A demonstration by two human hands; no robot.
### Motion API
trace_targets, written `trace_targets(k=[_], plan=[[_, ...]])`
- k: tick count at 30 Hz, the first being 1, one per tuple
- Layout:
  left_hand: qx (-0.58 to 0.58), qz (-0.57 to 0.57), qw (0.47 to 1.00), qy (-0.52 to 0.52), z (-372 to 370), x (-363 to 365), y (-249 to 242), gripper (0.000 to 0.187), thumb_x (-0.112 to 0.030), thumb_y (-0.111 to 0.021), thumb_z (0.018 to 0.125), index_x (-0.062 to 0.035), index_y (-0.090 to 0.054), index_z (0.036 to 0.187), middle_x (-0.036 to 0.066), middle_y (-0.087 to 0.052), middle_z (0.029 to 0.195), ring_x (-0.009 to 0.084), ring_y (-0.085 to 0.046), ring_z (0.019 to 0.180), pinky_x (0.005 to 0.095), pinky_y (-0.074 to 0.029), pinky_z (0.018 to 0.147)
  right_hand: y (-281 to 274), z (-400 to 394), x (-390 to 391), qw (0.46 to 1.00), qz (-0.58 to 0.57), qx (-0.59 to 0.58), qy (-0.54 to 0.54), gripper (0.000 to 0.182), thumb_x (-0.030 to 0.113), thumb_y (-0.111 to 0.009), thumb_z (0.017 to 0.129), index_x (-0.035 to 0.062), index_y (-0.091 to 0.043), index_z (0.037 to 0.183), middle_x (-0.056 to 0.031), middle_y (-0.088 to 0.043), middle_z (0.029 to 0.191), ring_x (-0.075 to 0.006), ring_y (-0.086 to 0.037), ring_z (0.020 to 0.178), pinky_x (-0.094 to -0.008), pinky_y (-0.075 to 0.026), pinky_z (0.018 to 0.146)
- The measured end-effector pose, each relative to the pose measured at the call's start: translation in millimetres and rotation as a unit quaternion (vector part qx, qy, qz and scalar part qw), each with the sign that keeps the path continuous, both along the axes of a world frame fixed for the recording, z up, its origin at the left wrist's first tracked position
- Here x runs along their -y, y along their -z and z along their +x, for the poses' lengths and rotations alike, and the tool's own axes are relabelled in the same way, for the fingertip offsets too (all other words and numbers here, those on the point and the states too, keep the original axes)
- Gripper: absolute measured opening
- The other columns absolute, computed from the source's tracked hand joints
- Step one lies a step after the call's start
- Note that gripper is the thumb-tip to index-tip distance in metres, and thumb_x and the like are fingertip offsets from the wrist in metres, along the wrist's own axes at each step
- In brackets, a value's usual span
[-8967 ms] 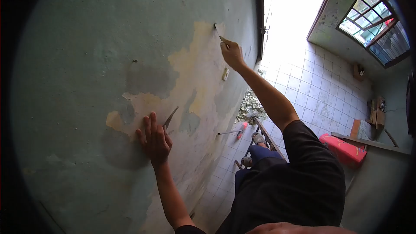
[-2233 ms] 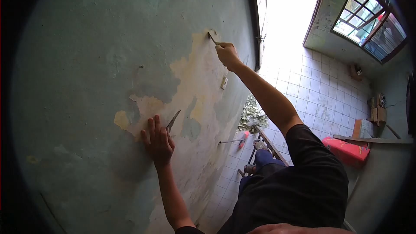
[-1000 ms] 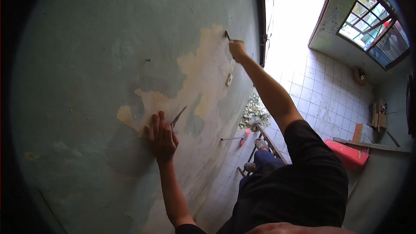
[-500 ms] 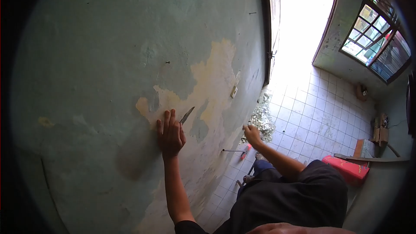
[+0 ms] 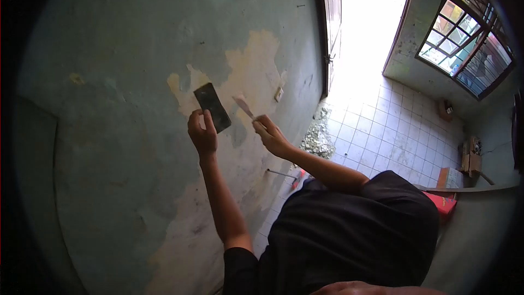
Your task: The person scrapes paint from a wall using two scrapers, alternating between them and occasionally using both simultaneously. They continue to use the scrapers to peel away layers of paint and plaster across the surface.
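Observation:
My left hand [image 5: 203,135] is closed on a dark, flat rectangular plate [image 5: 210,101], its thumb across the near face. The plate is tilted and overlaps the wall's patchy area in this view. Just to the right, my right hand [image 5: 272,139] grips a putty knife [image 5: 243,106], its pale blade pointing up and left toward the plate. Behind both hands stands the greenish wall [image 5: 136,147], where the paint is gone in a cream-coloured bare patch [image 5: 254,60].
Paint and plaster flakes [image 5: 318,139] lie along the foot of the wall. A red-headed long-handled tool [image 5: 298,178] leans there. An open door [image 5: 332,27] lets in bright light beside the tiled floor [image 5: 376,125]. A red box [image 5: 441,203] stands at the right.
My left hand has come off its flat pose against the wall, and the plate's broad face now shows. My right hand has moved up and left, bringing the putty knife close to the plate.

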State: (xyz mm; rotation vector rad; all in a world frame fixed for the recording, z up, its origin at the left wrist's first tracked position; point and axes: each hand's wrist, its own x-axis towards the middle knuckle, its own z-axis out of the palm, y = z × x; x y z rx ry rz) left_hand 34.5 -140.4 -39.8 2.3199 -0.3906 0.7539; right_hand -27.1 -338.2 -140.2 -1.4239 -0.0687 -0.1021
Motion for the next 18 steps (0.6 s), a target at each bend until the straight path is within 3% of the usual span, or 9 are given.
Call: trace_targets(k=[1,2,6,8,11,13,14,16,18], plan=[[-0.069,-0.086,0.993,-0.029,-12,5,-4,0.030,-0.027,-0.055,0.102,0.0014,-0.065,0.106,0.020,-0.068,0.107,0.0351,-0.063,0.105,0.0421,-0.046,0.096,-6,-3,-5,0.998,-0.026,0.051,0.017,0.032,0.035,-0.053,0.107,0.0042,-0.056,0.117,-0.0030,-0.056,0.090,-0.0116,-0.048,0.079,-0.0279,-0.044,0.071],[-0.065,-0.141,0.988,-0.023,-20,10,-3,0.034,-0.031,-0.057,0.103,0.0028,-0.063,0.103,0.017,-0.067,0.103,0.0302,-0.062,0.101,0.0381,-0.046,0.093,-8,-4,-9,0.998,-0.026,0.048,0.011,0.032,0.035,-0.053,0.107,0.0042,-0.056,0.117,-0.0030,-0.056,0.090,-0.0116,-0.048,0.079,-0.0279,-0.044,0.071],[-0.067,-0.231,0.970,-0.030,-37,9,27,0.039,-0.036,-0.055,0.105,0.0020,-0.059,0.108,0.011,-0.061,0.100,0.0231,-0.057,0.098,0.0369,-0.045,0.093,-21,-3,-27,0.996,-0.027,0.070,-0.046,0.032,0.033,-0.053,0.108,0.0039,-0.056,0.120,-0.0020,-0.055,0.087,-0.0101,-0.046,0.074,-0.0268,-0.043,0.067],[-0.070,-0.250,0.965,-0.031,-42,-4,39,0.038,-0.036,-0.055,0.105,0.0016,-0.058,0.109,0.011,-0.059,0.099,0.0225,-0.056,0.096,0.0364,-0.045,0.092,-29,-4,-32,0.995,-0.025,0.080,-0.056,0.032,0.033,-0.053,0.108,0.0040,-0.057,0.120,-0.0012,-0.055,0.084,-0.0092,-0.047,0.070,-0.0263,-0.043,0.063],[-0.039,-0.303,0.951,-0.041,-57,-10,47,0.032,-0.032,-0.055,0.106,0.0006,-0.057,0.105,0.006,-0.055,0.094,0.0183,-0.051,0.089,0.0334,-0.044,0.086,-29,-13,-35,0.993,0.072,0.006,-0.092,0.030,0.032,-0.055,0.107,0.0039,-0.059,0.117,0.0013,-0.053,0.077,-0.0066,-0.046,0.060,-0.0251,-0.041,0.054],[-0.105,-0.279,0.954,-0.026,-74,-18,51,0.031,-0.030,-0.055,0.107,0.0002,-0.056,0.102,0.002,-0.052,0.091,0.0154,-0.049,0.085,0.0309,-0.043,0.081,-21,-21,-40,0.992,0.100,0.008,-0.072,0.030,0.033,-0.056,0.106,0.0038,-0.059,0.114,0.0031,-0.052,0.072,-0.0046,-0.044,0.053,-0.0244,-0.037,0.047],[-0.106,-0.279,0.954,-0.032,-83,-18,55,0.031,-0.030,-0.055,0.107,0.0002,-0.056,0.102,0.002,-0.052,0.091,0.0154,-0.049,0.085,0.0309,-0.043,0.081,-17,-28,-41,0.992,0.101,0.005,-0.076,0.030,0.033,-0.056,0.106,0.0038,-0.059,0.114,0.0031,-0.052,0.072,-0.0046,-0.044,0.053,-0.0244,-0.037,0.047],[-0.152,-0.366,0.918,0.000,-98,-10,64,0.029,-0.030,-0.056,0.107,-0.0022,-0.057,0.101,0.000,-0.052,0.088,0.0115,-0.049,0.083,0.0289,-0.042,0.078,-11,-40,-39,0.996,0.032,-0.004,-0.089,0.034,0.032,-0.059,0.105,-0.0008,-0.060,0.115,-0.0079,-0.065,0.093,-0.0133,-0.057,0.084,-0.0329,-0.047,0.074],[-0.160,-0.442,0.882,0.017,-106,2,71,0.025,-0.029,-0.059,0.106,-0.0044,-0.060,0.100,-0.001,-0.056,0.086,0.0085,-0.050,0.081,0.0269,-0.041,0.075,-7,-51,-38,0.996,0.010,-0.018,-0.090,0.033,0.031,-0.061,0.104,-0.0007,-0.059,0.114,-0.0081,-0.066,0.092,-0.0133,-0.057,0.084,-0.0329,-0.047,0.074]])
